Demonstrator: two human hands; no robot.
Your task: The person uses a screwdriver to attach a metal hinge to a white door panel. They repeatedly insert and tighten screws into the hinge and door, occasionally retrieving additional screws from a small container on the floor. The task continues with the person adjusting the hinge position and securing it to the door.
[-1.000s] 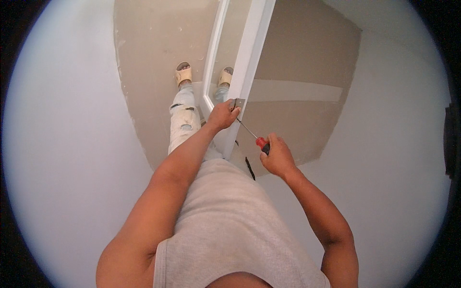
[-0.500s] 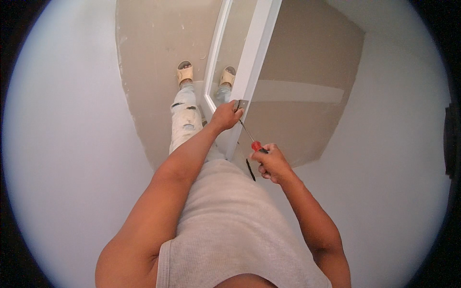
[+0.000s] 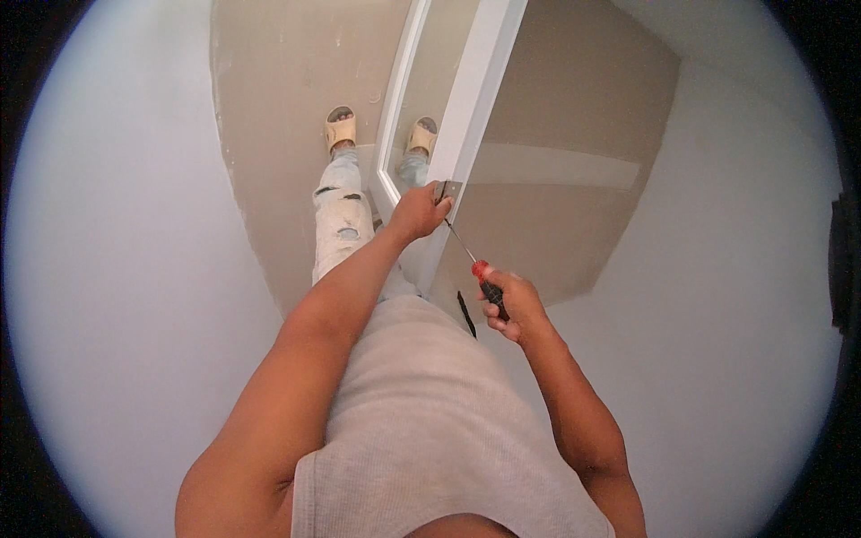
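Note:
A metal hinge (image 3: 451, 189) lies against the edge of a white door (image 3: 473, 103). My left hand (image 3: 421, 215) is closed on the hinge at this edge, its fingertips partly hidden. In my right hand (image 3: 518, 307) is a screwdriver (image 3: 487, 283) with a red and black handle, gripped by the fingers. Its thin shaft slants up and left to the door edge, just below the hinge and my left fingers. Whether the tip sits in a screw is too small to tell.
The door has a glass or mirror panel (image 3: 439, 67) in a white frame, where a tan slipper shows. My slippered foot (image 3: 340, 128) stands left of it. Pale walls (image 3: 117, 224) rise on both sides of the brownish floor (image 3: 565, 99). A thin black strip (image 3: 466, 314) is near my waist.
My right hand has turned on the screwdriver, so more of the black handle shows. My left hand stays at the hinge. The whole view has shifted slightly.

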